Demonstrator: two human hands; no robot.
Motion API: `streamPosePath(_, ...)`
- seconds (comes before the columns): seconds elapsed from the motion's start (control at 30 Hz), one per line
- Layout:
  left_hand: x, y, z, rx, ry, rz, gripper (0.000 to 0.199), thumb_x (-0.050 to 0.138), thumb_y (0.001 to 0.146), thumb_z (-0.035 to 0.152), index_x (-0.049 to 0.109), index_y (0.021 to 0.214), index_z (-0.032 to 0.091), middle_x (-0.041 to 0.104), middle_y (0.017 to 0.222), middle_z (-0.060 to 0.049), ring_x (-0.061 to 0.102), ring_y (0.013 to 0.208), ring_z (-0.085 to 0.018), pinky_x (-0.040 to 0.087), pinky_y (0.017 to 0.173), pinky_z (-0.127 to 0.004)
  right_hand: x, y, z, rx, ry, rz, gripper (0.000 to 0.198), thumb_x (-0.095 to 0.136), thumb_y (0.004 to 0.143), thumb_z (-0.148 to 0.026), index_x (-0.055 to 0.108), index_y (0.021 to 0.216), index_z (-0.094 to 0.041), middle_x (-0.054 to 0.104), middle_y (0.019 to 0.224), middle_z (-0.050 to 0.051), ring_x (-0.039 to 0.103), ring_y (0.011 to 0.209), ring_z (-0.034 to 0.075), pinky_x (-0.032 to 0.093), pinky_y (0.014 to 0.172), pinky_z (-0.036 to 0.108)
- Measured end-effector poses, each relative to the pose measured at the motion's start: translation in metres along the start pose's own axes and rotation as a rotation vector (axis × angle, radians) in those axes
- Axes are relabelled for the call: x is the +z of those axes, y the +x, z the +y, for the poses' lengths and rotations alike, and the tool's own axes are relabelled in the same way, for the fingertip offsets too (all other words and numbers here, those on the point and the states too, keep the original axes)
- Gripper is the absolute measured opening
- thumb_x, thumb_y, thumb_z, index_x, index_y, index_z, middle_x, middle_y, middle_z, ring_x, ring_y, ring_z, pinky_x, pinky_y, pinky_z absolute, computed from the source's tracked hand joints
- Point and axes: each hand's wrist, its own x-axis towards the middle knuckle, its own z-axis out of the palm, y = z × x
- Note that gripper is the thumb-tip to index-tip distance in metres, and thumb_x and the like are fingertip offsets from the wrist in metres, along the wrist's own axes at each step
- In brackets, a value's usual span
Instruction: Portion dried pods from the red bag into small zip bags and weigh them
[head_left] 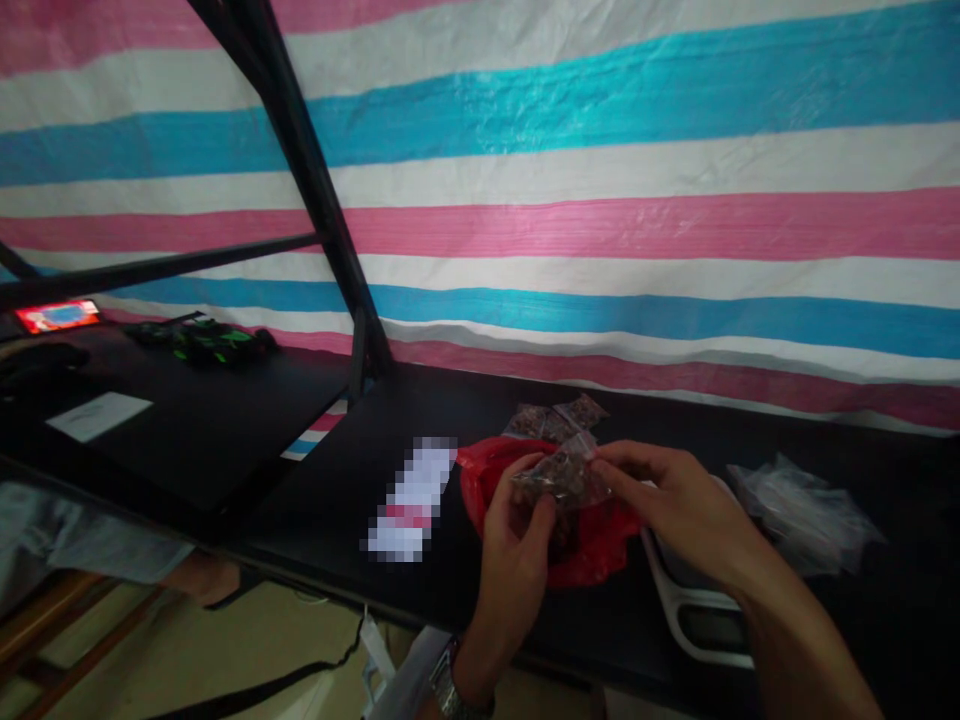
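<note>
Between my two hands is a small clear zip bag (pixel 564 474) with brownish bits inside. My left hand (pixel 517 530) grips its lower left side, thumb in front. The fingertips of my right hand (pixel 660 490) pinch its upper right edge. Beneath the bag lies an opened red plastic bag (pixel 600 555), with dark contents partly hidden by my left hand. Just behind it, filled small zip bags (pixel 546 422) rest on the black table (pixel 322 520). Under my right forearm sits a white digital scale (pixel 675 610), partly covered.
A heap of clear plastic bags (pixel 806 510) lies right of the scale. Left of the red bag is a blurred-out paper slip (pixel 412 500). Farther left are a green-black toy car (pixel 217 340), a white sheet (pixel 100 415), a lit screen (pixel 56 316) and another person's leg (pixel 199 578). A black frame post (pixel 319 190) rises behind.
</note>
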Motion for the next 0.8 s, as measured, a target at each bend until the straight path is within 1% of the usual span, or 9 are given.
streamPosePath(0.13,-0.004,0.002,-0.004,-0.006,0.003,0.058,0.042,0.072,0.089,0.033,0.068,0.129,0.022,0.075,0.131,-0.011,0.073,0.122,-0.03,0.059,0.106,-0.043,0.0,-0.005,-0.004,0.052,0.042,-0.094,0.038,0.068,0.085,-0.057,0.085,0.091,-0.024,0.082,0.086,0.004,0.077,0.087,0.025,0.06,0.077,0.033)
streamPosePath(0.27,-0.007,0.005,-0.009,0.036,0.098,0.166,0.036,0.067,0.092,0.032,0.065,0.127,0.022,0.077,0.118,-0.009,0.076,0.108,-0.026,0.062,0.096,-0.041,0.0,-0.007,-0.002,0.083,0.017,-0.122,0.034,0.07,0.081,-0.053,0.085,0.085,-0.023,0.082,0.083,0.003,0.076,0.078,0.023,0.059,0.07,0.03)
streamPosePath(0.33,-0.008,0.005,-0.01,0.12,0.236,0.189,0.033,0.064,0.095,0.031,0.063,0.127,0.022,0.075,0.116,-0.009,0.075,0.106,-0.025,0.06,0.095,-0.041,0.001,-0.007,-0.005,0.073,0.0,-0.099,0.029,0.07,0.081,-0.049,0.084,0.079,-0.023,0.082,0.081,0.002,0.074,0.074,0.021,0.057,0.068,0.029)
streamPosePath(0.4,-0.008,0.002,-0.009,0.251,0.413,0.226,0.034,0.063,0.097,0.028,0.061,0.13,0.023,0.071,0.123,-0.01,0.07,0.114,-0.026,0.056,0.101,-0.044,0.002,-0.008,-0.01,0.05,-0.019,-0.051,0.023,0.071,0.079,-0.043,0.083,0.074,-0.024,0.08,0.076,0.002,0.073,0.072,0.02,0.057,0.068,0.028)
streamPosePath(0.5,-0.006,-0.005,-0.005,0.42,0.636,0.307,0.047,0.069,0.094,0.027,0.055,0.14,0.024,0.06,0.136,-0.013,0.059,0.129,-0.029,0.05,0.109,-0.047,0.006,-0.009,-0.02,0.052,-0.011,-0.015,0.019,0.072,0.077,-0.039,0.081,0.068,-0.025,0.078,0.069,0.002,0.072,0.068,0.02,0.056,0.065,0.027)
streamPosePath(0.57,-0.003,-0.01,-0.002,0.464,0.696,0.33,0.052,0.073,0.091,0.027,0.056,0.141,0.024,0.057,0.135,-0.013,0.057,0.128,-0.029,0.051,0.106,-0.045,0.011,-0.011,-0.024,0.077,0.026,-0.036,0.019,0.073,0.077,-0.039,0.08,0.068,-0.024,0.077,0.069,0.002,0.071,0.065,0.019,0.055,0.061,0.026)
streamPosePath(0.63,0.0,-0.013,0.001,0.435,0.665,0.254,0.034,0.073,0.092,0.027,0.064,0.125,0.024,0.062,0.119,-0.009,0.063,0.111,-0.025,0.054,0.093,-0.038,0.017,-0.012,-0.023,0.096,0.067,-0.065,0.019,0.073,0.076,-0.038,0.08,0.07,-0.022,0.078,0.071,0.003,0.07,0.064,0.018,0.053,0.058,0.026)
streamPosePath(0.7,0.002,-0.014,0.002,0.324,0.559,0.102,0.008,0.068,0.096,0.028,0.066,0.101,0.022,0.063,0.095,-0.003,0.063,0.085,-0.018,0.053,0.076,-0.03,0.023,-0.012,-0.019,0.095,0.088,-0.083,0.018,0.072,0.076,-0.036,0.08,0.072,-0.02,0.078,0.072,0.003,0.069,0.063,0.017,0.051,0.055,0.025)
streamPosePath(0.8,0.003,-0.011,0.001,0.111,0.369,-0.04,0.02,0.064,0.098,0.033,0.061,0.083,0.02,0.059,0.074,0.002,0.056,0.066,-0.013,0.046,0.061,-0.024,0.03,-0.012,-0.012,0.082,0.041,-0.089,0.012,0.069,0.075,-0.027,0.076,0.068,-0.02,0.076,0.069,0.002,0.065,0.061,0.015,0.047,0.054,0.024)
